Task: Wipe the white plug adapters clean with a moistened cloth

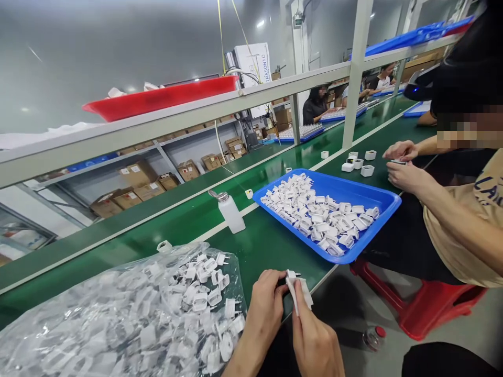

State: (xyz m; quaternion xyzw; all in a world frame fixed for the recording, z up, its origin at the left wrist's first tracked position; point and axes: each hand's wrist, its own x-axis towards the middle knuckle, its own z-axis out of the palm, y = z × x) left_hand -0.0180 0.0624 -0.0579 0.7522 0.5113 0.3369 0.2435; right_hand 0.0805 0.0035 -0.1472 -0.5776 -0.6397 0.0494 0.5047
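My left hand (267, 298) pinches a small white plug part (291, 274) with metal pins, in front of the green table's edge. My right hand (312, 332) holds a folded white cloth (299, 294) against that part. To the left, a clear plastic bag (129, 314) full of similar white parts lies on the green table (271, 238). Beyond my hands sits a blue tray (356, 255) with a heap of white parts (318, 212) in it. A white bottle (232, 213) with a metal cap stands between the bag and the tray.
A person's hands (408, 167) work at the right, near several loose white housings (367, 170). A red tray (165, 98) rests on the metal shelf rail (271, 95) above the table. Below right are a red stool (422, 309) and a bottle (373, 337).
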